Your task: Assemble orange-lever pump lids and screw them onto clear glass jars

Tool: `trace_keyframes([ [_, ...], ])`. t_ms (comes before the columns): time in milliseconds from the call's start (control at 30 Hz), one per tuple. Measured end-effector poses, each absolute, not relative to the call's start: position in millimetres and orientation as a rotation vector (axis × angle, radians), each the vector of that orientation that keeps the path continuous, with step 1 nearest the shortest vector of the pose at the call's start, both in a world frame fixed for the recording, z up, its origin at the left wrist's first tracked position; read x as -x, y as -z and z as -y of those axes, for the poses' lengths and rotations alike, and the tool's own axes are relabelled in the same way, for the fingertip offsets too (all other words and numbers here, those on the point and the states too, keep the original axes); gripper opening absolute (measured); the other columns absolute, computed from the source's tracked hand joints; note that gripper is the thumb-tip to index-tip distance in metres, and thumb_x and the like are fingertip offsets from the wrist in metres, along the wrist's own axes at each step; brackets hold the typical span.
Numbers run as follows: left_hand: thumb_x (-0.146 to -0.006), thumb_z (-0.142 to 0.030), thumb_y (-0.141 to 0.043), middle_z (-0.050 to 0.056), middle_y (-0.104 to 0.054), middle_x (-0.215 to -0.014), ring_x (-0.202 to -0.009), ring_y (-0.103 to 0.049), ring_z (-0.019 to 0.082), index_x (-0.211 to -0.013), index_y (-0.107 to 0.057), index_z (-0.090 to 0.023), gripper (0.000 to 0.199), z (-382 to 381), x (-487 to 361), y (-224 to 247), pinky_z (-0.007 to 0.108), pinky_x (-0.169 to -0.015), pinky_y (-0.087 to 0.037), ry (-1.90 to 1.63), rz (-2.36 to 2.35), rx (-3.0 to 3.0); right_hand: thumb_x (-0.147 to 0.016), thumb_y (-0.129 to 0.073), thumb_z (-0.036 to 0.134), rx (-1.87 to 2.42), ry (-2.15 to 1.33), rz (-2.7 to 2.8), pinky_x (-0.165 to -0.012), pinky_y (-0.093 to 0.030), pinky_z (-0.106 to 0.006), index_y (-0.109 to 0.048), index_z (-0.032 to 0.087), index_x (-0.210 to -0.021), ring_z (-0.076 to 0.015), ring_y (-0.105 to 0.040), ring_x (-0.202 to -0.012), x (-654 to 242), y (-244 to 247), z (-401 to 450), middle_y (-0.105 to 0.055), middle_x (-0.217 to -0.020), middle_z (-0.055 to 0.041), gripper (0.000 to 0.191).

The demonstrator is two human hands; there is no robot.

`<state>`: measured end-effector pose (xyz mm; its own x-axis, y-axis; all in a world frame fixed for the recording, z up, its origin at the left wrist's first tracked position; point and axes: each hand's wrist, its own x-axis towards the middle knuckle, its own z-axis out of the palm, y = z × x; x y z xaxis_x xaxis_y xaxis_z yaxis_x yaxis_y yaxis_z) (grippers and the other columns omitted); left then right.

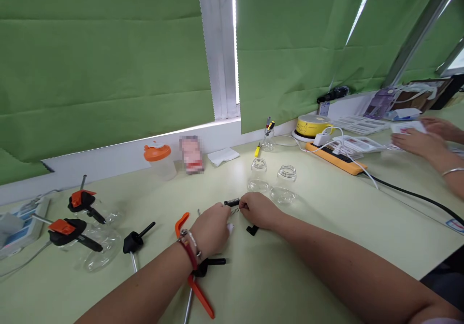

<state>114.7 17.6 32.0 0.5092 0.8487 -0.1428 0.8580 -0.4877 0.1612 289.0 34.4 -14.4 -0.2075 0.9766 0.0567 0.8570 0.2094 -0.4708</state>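
Note:
My left hand [212,225] is closed, with a small bit of white showing beneath its fingers. Close to its fingertips, my right hand [261,210] is closed in a pinch. In the gap between them are a slim black part [231,203] and thin metal coil springs [235,211]. Whether either hand grips these is hidden by the fingers. A small black angled piece [252,230] lies just below my right hand. An orange lever [201,297] and a black nozzle head with a metal tube [201,268] rest beneath my left wrist.
Two clear jars [283,185] stand beyond my right hand. Assembled spray heads [74,232] on clear bottles and a loose black head [133,243] lie left. An orange-lidded cup [159,162] stands behind. An orange power strip [333,159] trails cables; another person's hands [420,143] hold a white item.

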Motion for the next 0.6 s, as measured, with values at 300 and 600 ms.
trace_keyframes([
  [300, -0.077, -0.008, -0.042, 0.010, -0.064, -0.081, -0.071, -0.062, 0.022, -0.077, -0.061, -0.018, 0.021, -40.9, -138.0, -10.1, 0.029, -0.055, -0.036, 0.061, -1.477, -2.597, -0.072, -0.049, 0.010, 1.699, -0.516, 2.177, -0.054, -0.031, -0.022, -0.063, 0.017, -0.068, -0.0129, -0.054, -0.065, -292.2, 12.3, -37.2, -0.066, -0.073, -0.0029, 0.016],
  [600, -0.075, -0.009, -0.045, 0.007, -0.063, -0.074, -0.065, -0.059, 0.019, -0.069, -0.061, -0.018, 0.019, -46.9, -139.7, -5.1, 0.028, -0.053, -0.033, 0.029, -1.455, -2.556, -0.074, -0.050, 0.010, 1.667, -0.658, 2.170, -0.059, -0.036, -0.022, -0.067, 0.018, -0.074, -0.0142, -0.059, -0.073, -298.7, 6.5, -37.4, -0.068, -0.081, -0.0033, 0.019],
])
